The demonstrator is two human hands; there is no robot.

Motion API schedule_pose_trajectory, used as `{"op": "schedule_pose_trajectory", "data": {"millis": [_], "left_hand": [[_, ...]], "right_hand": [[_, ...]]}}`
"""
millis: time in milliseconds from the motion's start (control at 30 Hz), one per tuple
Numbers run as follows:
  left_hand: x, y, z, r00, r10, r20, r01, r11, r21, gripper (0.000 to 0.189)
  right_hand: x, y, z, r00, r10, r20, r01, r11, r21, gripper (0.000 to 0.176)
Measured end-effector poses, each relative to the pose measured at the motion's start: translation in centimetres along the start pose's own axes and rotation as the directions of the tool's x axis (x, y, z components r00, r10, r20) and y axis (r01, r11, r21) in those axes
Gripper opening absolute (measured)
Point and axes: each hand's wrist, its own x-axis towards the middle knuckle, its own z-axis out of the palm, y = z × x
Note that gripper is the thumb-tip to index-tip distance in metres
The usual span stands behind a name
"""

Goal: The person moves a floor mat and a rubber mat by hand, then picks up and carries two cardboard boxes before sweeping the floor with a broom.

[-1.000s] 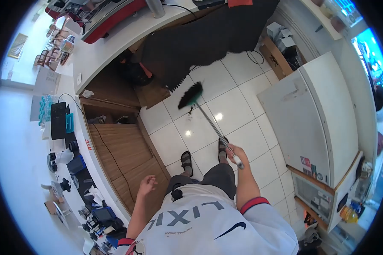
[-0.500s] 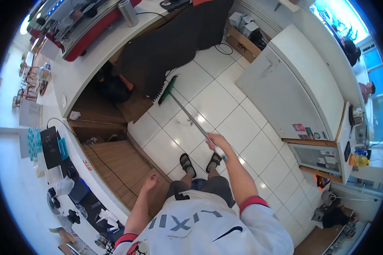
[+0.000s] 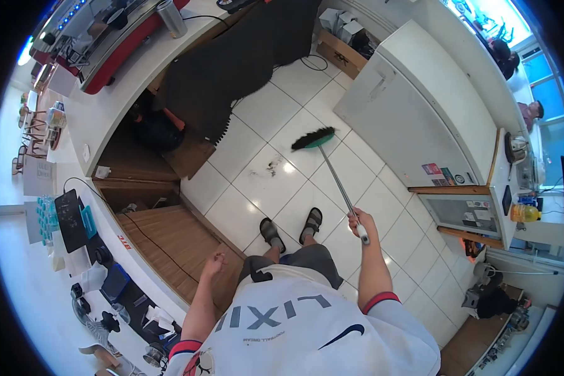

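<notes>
My right hand [image 3: 362, 224] is wrapped round the upper end of a broom's thin metal handle, near its pale grip. The broom [image 3: 336, 178] has a green head with dark bristles, turned toward the cardboard box and the fridge. Dark sweepings [image 3: 271, 168] lie on the white floor tiles to the left of the bristles. My left hand [image 3: 215, 264] hangs beside the wooden cabinet, its fingers curled in, and nothing shows in them.
A white fridge [image 3: 407, 106] stands at the right, with a low glass-fronted cabinet [image 3: 460, 216] beside it. A curved counter [image 3: 69, 141] runs along the left. Dark cloth [image 3: 232, 56] hangs to the floor under it. A cardboard box [image 3: 341, 53] sits at the back.
The broom head has swung right, away from the dark cloth, and its bristles now face the back. My right hand has moved right with the handle. My left hand stays low at the left.
</notes>
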Motion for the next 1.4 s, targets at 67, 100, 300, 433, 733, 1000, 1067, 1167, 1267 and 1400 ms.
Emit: {"op": "schedule_pose_trajectory", "data": {"millis": [67,100,300,433,733,1000,1067,1167,1267,1400], "left_hand": [[0.2,0.1,-0.3,0.997,-0.057,0.045,0.054,0.997,0.058,0.035],[0.6,-0.4,-0.4,0.997,-0.058,0.043,0.055,0.997,0.062,0.035],[1.1,-0.8,-1.3,0.999,-0.023,-0.033,0.023,1.0,0.006,0.035],[0.4,0.7,-1.9,0.998,0.028,-0.055,-0.025,0.998,0.057,0.033],[-2.8,3.3,-0.2,0.987,0.11,-0.116,-0.104,0.993,0.062,0.028],[-1.5,-0.3,1.7,1.0,-0.03,-0.011,0.03,0.999,0.037,0.03],[-1.2,-0.2,1.7,0.999,-0.043,-0.032,0.042,0.999,-0.034,0.031],[-1.5,1.1,1.4,0.997,-0.05,-0.056,0.052,0.998,0.039,0.03],[-0.7,1.0,0.8,1.0,-0.009,-0.023,0.01,1.0,0.025,0.028],[-2.6,5.3,1.3,0.995,-0.075,0.063,0.088,0.968,-0.234,0.027]], "right_hand": [[-5.4,1.3,1.4,0.998,-0.064,-0.029,0.059,0.987,-0.152,0.015],[-8.0,1.8,2.5,0.991,-0.129,-0.046,0.109,0.946,-0.304,0.015],[-11.8,4.9,7.7,0.981,0.111,0.161,-0.018,0.872,-0.49,0.015],[-2.1,10.5,11.4,0.938,0.142,0.316,0.129,0.704,-0.698,0.017],[4.7,6.9,7.1,0.986,0.082,0.148,0.065,0.623,-0.78,0.018],[-5.8,-2.7,-4.1,0.997,-0.037,-0.067,-0.021,0.713,-0.701,0.014],[-8.1,-3.6,-4.8,0.999,-0.023,-0.036,-0.01,0.7,-0.714,0.014],[-11.4,-3.3,-4.3,0.999,-0.035,-0.001,0.025,0.75,-0.661,0.022],[-13.6,-2.7,-1.4,0.997,-0.043,0.068,0.077,0.757,-0.649,0.034],[-6.4,-0.7,3.6,0.961,-0.088,0.26,0.259,0.605,-0.753,0.03]]}}
